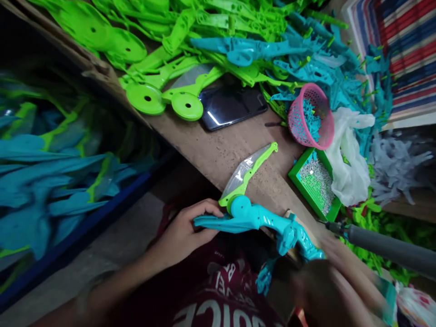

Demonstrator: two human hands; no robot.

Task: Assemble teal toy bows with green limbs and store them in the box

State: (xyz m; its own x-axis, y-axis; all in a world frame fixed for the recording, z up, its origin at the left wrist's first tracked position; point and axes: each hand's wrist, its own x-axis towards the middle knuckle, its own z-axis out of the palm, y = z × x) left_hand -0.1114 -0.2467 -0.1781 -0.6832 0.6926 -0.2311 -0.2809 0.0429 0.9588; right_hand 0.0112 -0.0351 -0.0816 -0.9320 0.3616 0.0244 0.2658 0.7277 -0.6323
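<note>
My left hand (190, 229) is closed on the flat end of a turquoise plastic toy body (269, 218), fingers above and thumb below. A lime-green blade-like piece (250, 175) with a clear panel meets the body at its round end and points away over the table. My right hand (350, 281) is by the body's other end, badly smeared by motion. Its fingers cannot be made out, nor whether it touches the body. A dark blurred shape beside it is unclear. Close to this hand lies a grey pen-shaped screwdriver (384, 245), its tip towards a green tray (296, 175) of small screws.
Lime-green parts (184, 32) and turquoise parts (327, 72) are heaped at the table's back. A black phone (233, 106), a pink basket (293, 118) of small turquoise pieces and a white plastic bag (350, 159) lie nearer. A blue-rimmed bin (102, 218) of finished-looking pieces stands left.
</note>
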